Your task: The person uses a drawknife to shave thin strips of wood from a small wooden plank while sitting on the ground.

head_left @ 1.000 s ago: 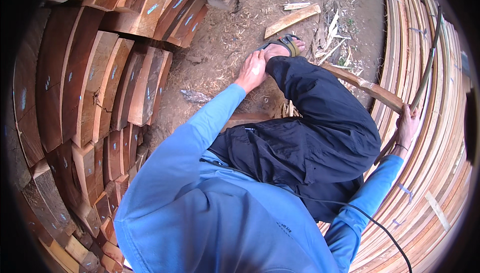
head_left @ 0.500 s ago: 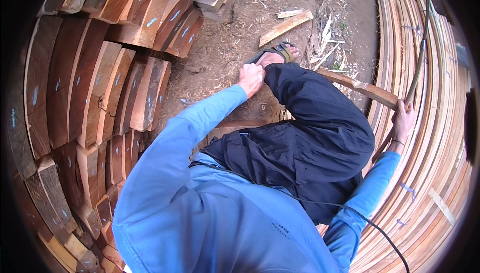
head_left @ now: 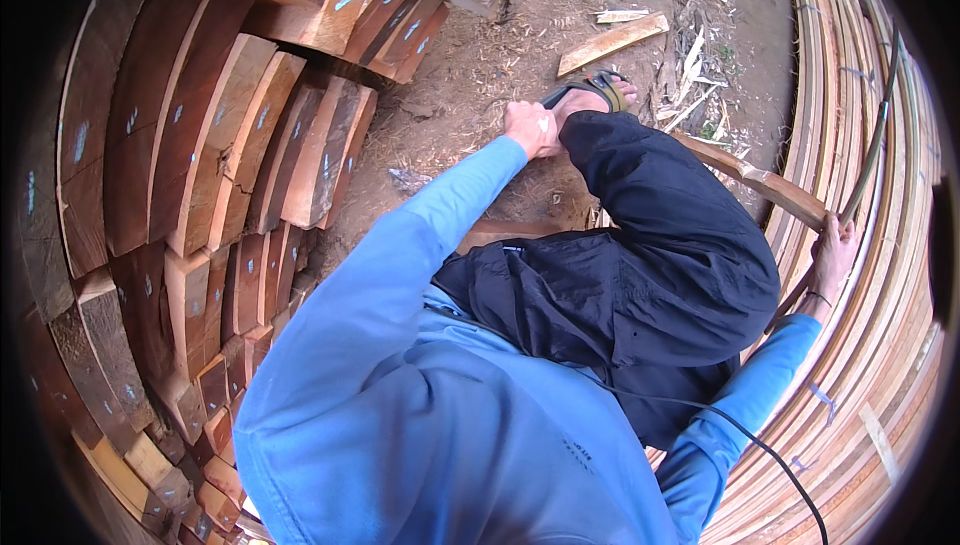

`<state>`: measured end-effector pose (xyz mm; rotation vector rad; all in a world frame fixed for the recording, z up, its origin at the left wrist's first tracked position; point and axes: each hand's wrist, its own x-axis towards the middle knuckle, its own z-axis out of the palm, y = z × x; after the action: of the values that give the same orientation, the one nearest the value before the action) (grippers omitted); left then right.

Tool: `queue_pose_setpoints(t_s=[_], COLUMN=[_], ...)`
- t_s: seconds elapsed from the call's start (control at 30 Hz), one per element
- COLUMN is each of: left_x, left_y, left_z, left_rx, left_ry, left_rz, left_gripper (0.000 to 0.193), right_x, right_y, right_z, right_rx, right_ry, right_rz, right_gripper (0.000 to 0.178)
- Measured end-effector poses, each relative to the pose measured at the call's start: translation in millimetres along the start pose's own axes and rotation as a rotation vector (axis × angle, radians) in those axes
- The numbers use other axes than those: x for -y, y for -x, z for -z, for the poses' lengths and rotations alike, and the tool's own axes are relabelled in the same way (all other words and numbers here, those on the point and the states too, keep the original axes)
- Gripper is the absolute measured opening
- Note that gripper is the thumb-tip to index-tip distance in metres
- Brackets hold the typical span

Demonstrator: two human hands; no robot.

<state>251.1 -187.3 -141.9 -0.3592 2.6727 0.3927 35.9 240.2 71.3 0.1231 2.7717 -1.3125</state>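
Observation:
My left hand (head_left: 532, 130) is closed in a fist beside the heel of my sandalled foot. Whatever its fingers grip is hidden. A dark sandal with an olive strap (head_left: 607, 91) is on that foot, which rests on the dirt beyond my bent knee. Out to the right, the fingers of my right hand (head_left: 833, 257) are wrapped round a long, thin, slightly curved rod (head_left: 876, 150), dark with a paler stretch. It slants from the upper right down past my wrist. A wooden bar (head_left: 765, 182) runs from behind my leg to that hand and meets it at the fingers.
Stacked thick timber beams (head_left: 200, 145) with blue marks rise on the left. Long thin wooden strips (head_left: 860, 345) lie bundled along the right. On the dirt ahead are a loose plank offcut (head_left: 613, 43) and pale splinters (head_left: 692, 70). A black cable (head_left: 740, 430) crosses my lap.
The whole view has shifted, so the surroundings sit further right and slightly higher. My left hand stays by the heel, slightly turned. My right hand keeps its hold on the rod.

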Motion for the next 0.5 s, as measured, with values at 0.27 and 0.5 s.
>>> queue_pose_setpoints(t_s=[0.27,0.5], left_x=[-13.1,-17.5], left_y=[14.7,34.9], left_z=[-34.9,-18.9], left_rx=[-0.163,-0.428], left_ry=[0.244,0.202], left_rz=[0.072,0.058], left_gripper=[0.028,0.030], right_x=[-5.9,-6.7], right_y=[0.1,3.0], right_z=[1.7,3.3], right_rx=[-0.010,-0.028], right_ry=[-0.004,-0.011], right_rz=[0.024,-0.029], right_gripper=[0.012,0.014])
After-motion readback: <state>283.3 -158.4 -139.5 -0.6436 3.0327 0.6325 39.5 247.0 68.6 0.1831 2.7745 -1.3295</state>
